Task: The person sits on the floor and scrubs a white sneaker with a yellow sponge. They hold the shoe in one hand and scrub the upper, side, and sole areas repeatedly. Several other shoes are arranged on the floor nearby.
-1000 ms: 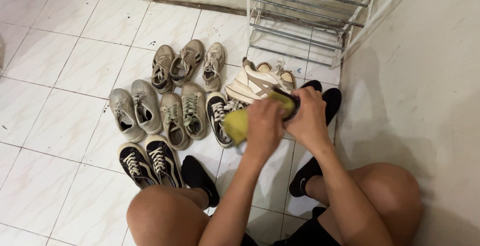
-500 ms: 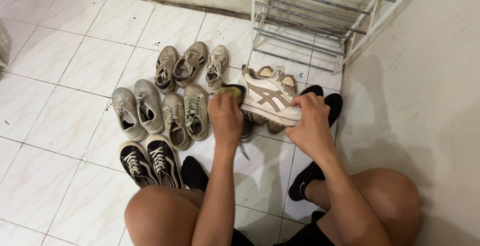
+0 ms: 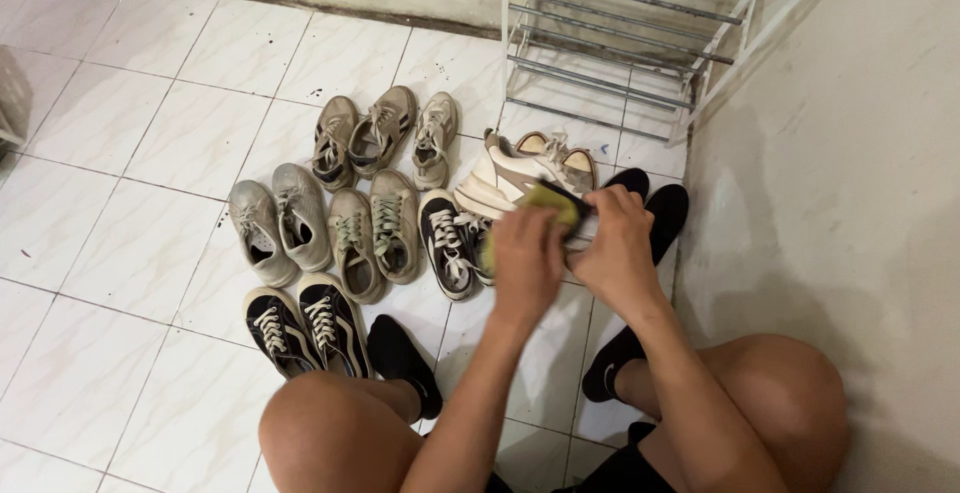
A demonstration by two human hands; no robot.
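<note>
The person sits on the white tiled floor with both knees up and both hands out in front. The left hand is curled shut around a yellow-green cloth, which it presses on a white sneaker with tan stripes. The right hand is closed too, and it seems to grip that sneaker's near end, though the hands hide most of it. The sneaker is tipped on its side, just in front of the metal shoe rack. A second shoe like it peeks out behind.

Just left of the hands lies a black sneaker with white laces, touching the cloth side. Next to that is a pair of tan sneakers, then a pair of grey sneakers. Behind them sit three more beige sneakers. Closer to the left knee is a pair of black sneakers with cream laces. All these shoes are packed close, side by side.

The person's feet wear black socks. Two black slip-on shoes lie by the right hand.

On the right, a plain wall stands very near the right arm, so that side is tight. The rack fills the corner ahead. The wide bare tiles are on the left, past the grey pair.
</note>
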